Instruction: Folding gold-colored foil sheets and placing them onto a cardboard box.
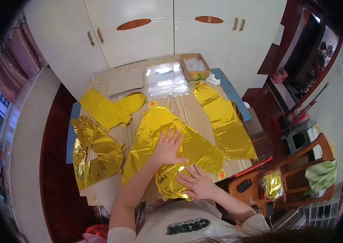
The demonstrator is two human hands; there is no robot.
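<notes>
A large flat, uninflated gold foil balloon lies across the middle of the table, with small red spots at its top and lower right corners. My left hand rests palm down on it, fingers spread. Lower down, at the near edge, my right hand lies flat with fingers apart on a crinkled gold foil part; whether this is a fold of the same balloon or another piece, I cannot tell. Neither hand grips anything.
Other flat gold foil balloons lie at upper left, lower left and right. Behind are a cardboard sheet, clear plastic bags and a small cardboard box. A wooden chair holding a gold foil packet stands right.
</notes>
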